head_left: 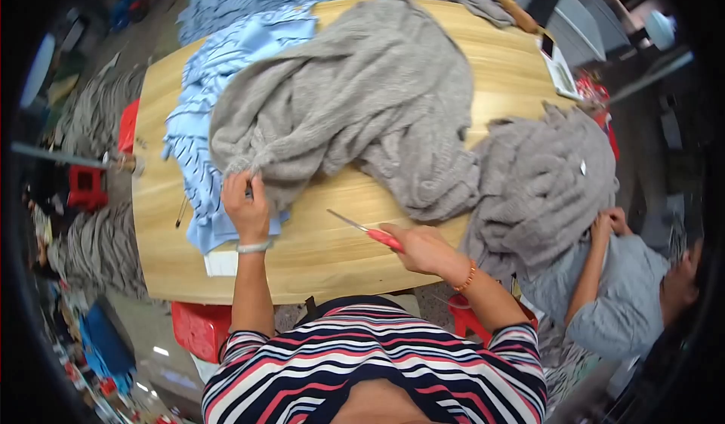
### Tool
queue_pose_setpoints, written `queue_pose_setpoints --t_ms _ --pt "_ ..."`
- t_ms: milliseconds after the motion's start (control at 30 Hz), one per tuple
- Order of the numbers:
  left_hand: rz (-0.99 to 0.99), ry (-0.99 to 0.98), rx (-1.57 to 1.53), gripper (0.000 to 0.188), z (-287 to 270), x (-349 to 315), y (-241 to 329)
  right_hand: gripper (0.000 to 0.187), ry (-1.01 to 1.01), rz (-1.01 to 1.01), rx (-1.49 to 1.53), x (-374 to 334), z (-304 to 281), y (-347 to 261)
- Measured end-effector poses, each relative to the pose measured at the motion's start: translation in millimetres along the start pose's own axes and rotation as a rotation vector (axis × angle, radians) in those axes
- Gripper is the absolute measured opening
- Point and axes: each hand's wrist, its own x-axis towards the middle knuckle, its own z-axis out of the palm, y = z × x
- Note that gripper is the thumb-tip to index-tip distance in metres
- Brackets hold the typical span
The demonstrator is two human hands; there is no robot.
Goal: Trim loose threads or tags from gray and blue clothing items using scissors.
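Observation:
A big heap of grey, fuzzy knit fabric (362,92) is spread over the wooden table in front of me. At its near left edge my left hand (245,205) pinches a bunched bit of the cloth between thumb and fingers. My right hand (430,252) is wrapped round a pair of scissors with red handles (385,239). Their thin blades point up and to the left, over bare wood and apart from the cloth. Under the left part of the grey heap lies light blue fabric with dark stripes (200,133).
The table (340,265) also bears a white paper (220,264), a dark slim tool (181,211) and a white tray with a phone (560,73). At right, a co-worker in grey (623,296) handles another grey pile (544,186). Another person's arm (513,9) reaches in at the far side. Red stools (200,329) stand below.

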Motion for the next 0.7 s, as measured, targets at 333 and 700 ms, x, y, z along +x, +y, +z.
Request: queue_pose_setpoints --t_ms 333,700 --pt "0.953 -0.560 -0.569 0.021 23.6 16.8 227.6 0.034 0.811 -0.117 0.648 18.6 -98.1 81.0" --pt "0.949 -0.441 -1.096 0.023 169.7 24.8 440.1 0.048 1.045 0.605 -0.514 -194.3 -198.7 419.3"
